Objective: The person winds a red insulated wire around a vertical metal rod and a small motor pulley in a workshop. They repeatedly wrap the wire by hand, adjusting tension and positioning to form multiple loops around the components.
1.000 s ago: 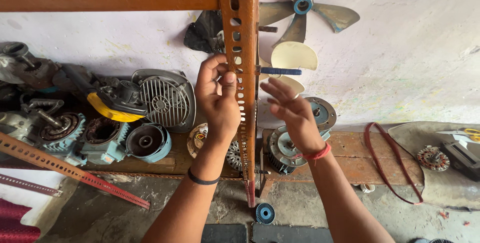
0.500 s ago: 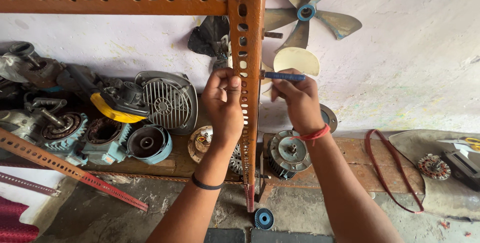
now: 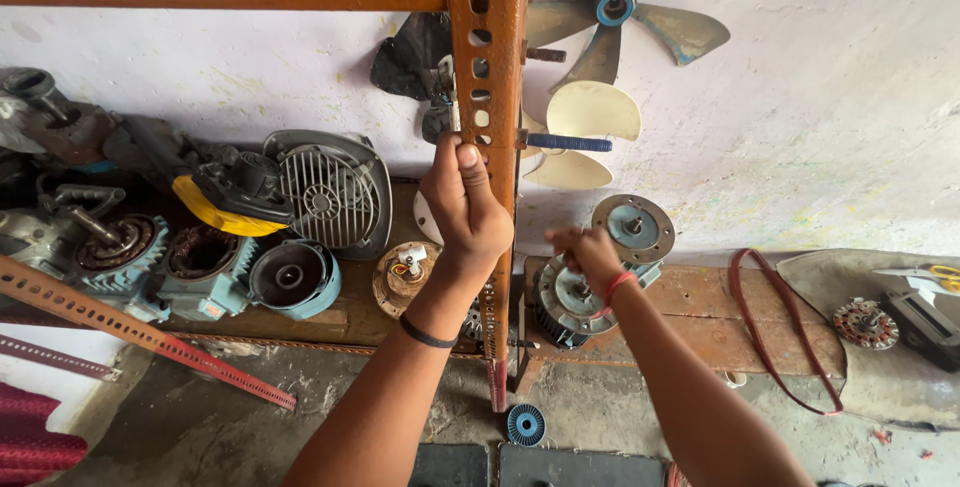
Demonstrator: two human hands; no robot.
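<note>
Head view: left hand (image 3: 465, 202) still curled tight around the orange slotted upright (image 3: 490, 97), thumb up. Right hand (image 3: 583, 252) now dropped from the blue-handled tool (image 3: 570, 143), left stuck through the upright, down near a fan motor (image 3: 568, 299), fingers loosely curled, holding nothing visible. No containers visible; motor housings (image 3: 290, 277) open on the wooden shelf (image 3: 700, 327).

Rust-orange slotted steel upright (image 3: 490, 67), punched with rows of holes; blue-handled screwdriver (image 3: 570, 143); cream fan blade (image 3: 590, 112); grey-and-blue propeller fan (image 3: 615, 9); red thread wristband (image 3: 616, 283); black wristband (image 3: 426, 333); yellow motor cover (image 3: 215, 212).
</note>
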